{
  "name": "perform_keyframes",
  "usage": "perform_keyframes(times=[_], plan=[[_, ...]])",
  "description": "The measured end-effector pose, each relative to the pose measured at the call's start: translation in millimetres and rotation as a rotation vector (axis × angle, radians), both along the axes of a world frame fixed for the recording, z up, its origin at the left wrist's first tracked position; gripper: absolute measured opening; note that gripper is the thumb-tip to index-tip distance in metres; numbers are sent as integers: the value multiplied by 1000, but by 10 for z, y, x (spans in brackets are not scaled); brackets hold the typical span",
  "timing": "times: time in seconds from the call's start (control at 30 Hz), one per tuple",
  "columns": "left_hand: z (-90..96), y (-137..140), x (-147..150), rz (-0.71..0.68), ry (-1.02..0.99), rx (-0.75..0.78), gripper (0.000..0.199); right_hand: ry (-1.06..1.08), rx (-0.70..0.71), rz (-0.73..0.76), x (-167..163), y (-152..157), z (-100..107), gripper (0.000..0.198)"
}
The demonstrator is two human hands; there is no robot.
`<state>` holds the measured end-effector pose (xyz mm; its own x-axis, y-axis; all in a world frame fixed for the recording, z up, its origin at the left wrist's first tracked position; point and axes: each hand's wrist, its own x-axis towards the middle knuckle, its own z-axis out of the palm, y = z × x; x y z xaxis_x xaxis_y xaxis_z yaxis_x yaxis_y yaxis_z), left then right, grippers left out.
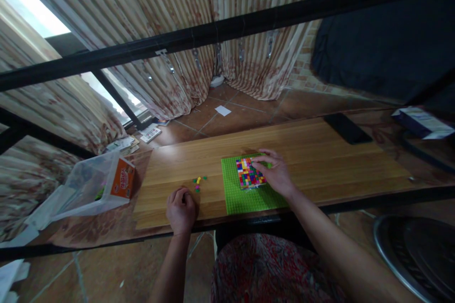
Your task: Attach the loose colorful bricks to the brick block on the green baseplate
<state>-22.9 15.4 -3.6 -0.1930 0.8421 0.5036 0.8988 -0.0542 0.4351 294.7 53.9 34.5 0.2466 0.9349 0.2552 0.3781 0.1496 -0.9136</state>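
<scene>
A green studded baseplate lies on the wooden board, and on it sits a block of many small coloured bricks. My right hand reaches over the block's upper right side, thumb and fingertips brought together at its top. Whatever is between those fingertips is too small to make out. My left hand rests curled closed on the board's front edge, left of the baseplate; its inside is hidden. Just above it lie several loose bricks, green, yellow and purple.
A clear plastic box with an orange label stands to the left. At the board's far right lies a black phone, with a blue-and-white packet beyond. A dark metal bar crosses in front of the curtains. A round stool is lower right.
</scene>
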Motion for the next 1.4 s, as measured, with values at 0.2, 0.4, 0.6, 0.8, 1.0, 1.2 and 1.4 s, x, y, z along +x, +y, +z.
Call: perform_keyframes(times=[0.2,0.4,0.6,0.8,1.0,1.2,1.4], plan=[[0,1,6,5,4,-6,19,213,-67,32,-54,45,-69,20],[11,-7,16,11,10,-1,19,451,-119,33,-114,60,-80,22],[15,-9,9,4,11,-9,19,604,-213,28,-155,57,-63,33],[14,-11,5,6,9,-14,19,640,-241,42,-167,71,-54,44],[21,-10,12,13,-2,-29,18,615,-216,50,-168,92,-45,41],[11,-2,16,10,8,-16,19,650,-245,45,-184,81,-24,43],[19,-3,27,7,1,-12,18,661,-200,70,-116,47,-80,49]])
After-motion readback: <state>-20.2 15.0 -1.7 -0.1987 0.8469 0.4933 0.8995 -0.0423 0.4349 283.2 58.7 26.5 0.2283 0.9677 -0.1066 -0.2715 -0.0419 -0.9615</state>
